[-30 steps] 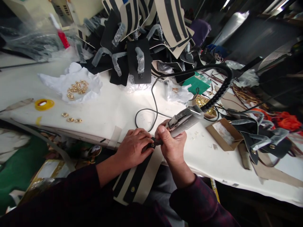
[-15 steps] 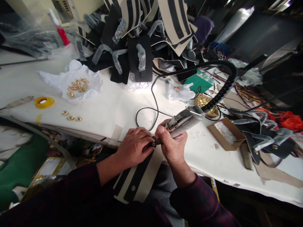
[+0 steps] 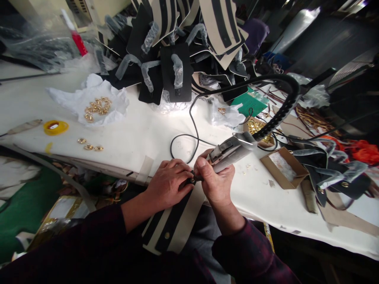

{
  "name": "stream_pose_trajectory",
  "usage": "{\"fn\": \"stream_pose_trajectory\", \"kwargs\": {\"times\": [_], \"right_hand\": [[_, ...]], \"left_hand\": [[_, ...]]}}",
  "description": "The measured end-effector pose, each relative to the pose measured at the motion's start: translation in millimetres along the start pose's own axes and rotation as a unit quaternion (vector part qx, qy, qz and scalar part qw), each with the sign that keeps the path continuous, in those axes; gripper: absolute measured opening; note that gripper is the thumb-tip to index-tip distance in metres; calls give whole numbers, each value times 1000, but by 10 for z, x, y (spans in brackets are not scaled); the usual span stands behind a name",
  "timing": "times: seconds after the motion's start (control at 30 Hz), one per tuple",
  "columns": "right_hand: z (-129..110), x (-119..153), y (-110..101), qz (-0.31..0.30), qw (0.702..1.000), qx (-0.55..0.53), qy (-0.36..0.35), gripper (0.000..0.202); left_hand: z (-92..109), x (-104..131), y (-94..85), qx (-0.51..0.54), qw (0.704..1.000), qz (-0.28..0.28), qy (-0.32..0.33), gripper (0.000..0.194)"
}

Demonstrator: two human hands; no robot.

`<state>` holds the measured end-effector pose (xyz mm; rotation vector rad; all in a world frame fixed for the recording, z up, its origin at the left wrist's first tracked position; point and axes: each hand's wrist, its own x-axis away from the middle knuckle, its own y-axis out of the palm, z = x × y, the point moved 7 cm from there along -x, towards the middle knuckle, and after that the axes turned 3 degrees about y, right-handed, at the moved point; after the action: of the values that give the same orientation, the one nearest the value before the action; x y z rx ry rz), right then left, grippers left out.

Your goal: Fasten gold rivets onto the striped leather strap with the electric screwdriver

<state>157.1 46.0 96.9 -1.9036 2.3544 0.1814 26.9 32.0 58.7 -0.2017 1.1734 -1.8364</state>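
Observation:
My right hand (image 3: 217, 181) is wrapped round a silver power screwdriver (image 3: 231, 152) with a lever on its side, tilted so its tip points down and left. That tip meets a small dark fitting (image 3: 193, 179) with a metal glint; its exact seat is hidden by fingers. Closed over the upper end of a black-and-cream striped bag panel (image 3: 185, 225), my left hand (image 3: 170, 181) pinches around the same fitting. The panel slopes across my lap against the table edge, and a round gold stud (image 3: 167, 235) shows near its lower end.
A thick black cable (image 3: 278, 116) arches from the tool to the right. Gold clasps (image 3: 97, 108) lie on white paper at left, near a yellow tape roll (image 3: 56, 127). Striped and black panels (image 3: 177, 75) pile up behind. An open cardboard box (image 3: 284, 167) stands right.
Both hands, the screwdriver and the panel keep practically the same position. The view has shifted very slightly.

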Motion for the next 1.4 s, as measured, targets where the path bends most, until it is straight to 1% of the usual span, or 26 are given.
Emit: {"fn": "stream_pose_trajectory", "kwargs": {"times": [0.13,0.27,0.4,0.57,0.8,0.9,0.97,1.0,1.07,1.13,1.17,1.2,1.23,1.27,1.33,1.37,1.4], "right_hand": [[-31,-8,19,-2,1000,13,-2,39],[-84,-14,62,-29,999,45,-8,34],[-130,-24,82,-54,996,66,-18,31],[-161,-35,113,-96,995,19,-28,34],[-94,-47,82,-69,996,49,-2,39],[-105,-54,133,-101,995,19,3,40],[-167,-64,165,-118,993,0,4,43],[-219,-75,163,-115,993,-2,2,45],[-340,-117,110,-90,996,27,-7,48],[-447,-180,-12,-53,993,104,-26,47],[-469,-215,-90,-39,985,165,-34,47],[-454,-249,-173,-31,969,240,-39,47],[-399,-281,-259,-31,945,324,-38,48],[-306,-307,-351,-35,911,410,-30,49],[-50,-339,-540,-55,829,557,0,49],[70,-346,-628,-64,795,604,13,49],[163,-347,-703,-69,769,635,19,48]], "left_hand": [[5,5,0,-3,1000,5,2,19],[5,1,4,-5,1000,7,2,13],[3,10,16,-6,1000,7,4,14],[-2,21,17,1,1000,7,4,19],[2,8,16,-6,1000,8,6,15],[9,12,12,-9,1000,12,9,17],[12,18,12,-15,1000,12,12,20],[13,20,11,-18,1000,12,12,20],[13,23,12,-20,1000,10,12,21],[16,21,15,-17,1000,6,12,20],[18,20,15,-15,1000,6,12,20],[22,19,13,-14,1000,6,12,20],[30,20,10,-14,1000,7,14,20],[38,22,4,-14,1000,9,15,20],[56,31,-10,-16,1000,16,20,18],[63,37,-14,-19,999,19,24,18],[66,42,-17,-23,999,23,27,17]]}}
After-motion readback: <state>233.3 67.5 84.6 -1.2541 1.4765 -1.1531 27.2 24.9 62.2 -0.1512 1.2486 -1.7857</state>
